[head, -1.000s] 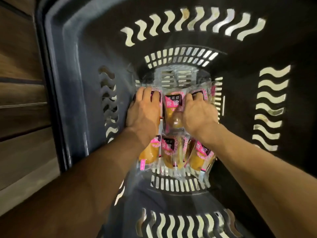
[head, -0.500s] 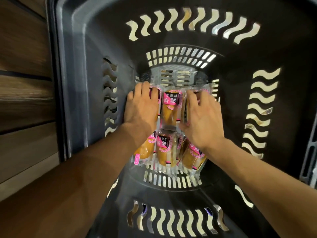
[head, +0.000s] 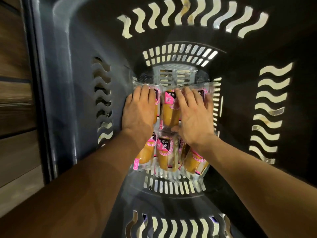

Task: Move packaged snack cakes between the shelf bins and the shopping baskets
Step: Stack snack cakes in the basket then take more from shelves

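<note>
Cakes (head: 169, 109) are lying packed on the floor of the basket (head: 72, 83), two rows: back row under my hands, front row (head: 165, 153) nearest me, wrappers touching side by side. Clear film, pink-and-dark labels, golden cake showing through.

I'm laying my left hand (head: 139, 111) flat on the back-left pack, fingers straight and together, gripping nothing. My right hand (head: 193, 115) is lying across the back-middle and back-right packs, fingers spread and only slightly bent, pressing on top; thumb is tucking toward the lower edge of the middle pack, can't tell if it's pinching.

Basket is dark plastic with wavy slots in the walls and straight slots in the floor. Wood-look panels (head: 15, 100) are showing just left of it.
</note>
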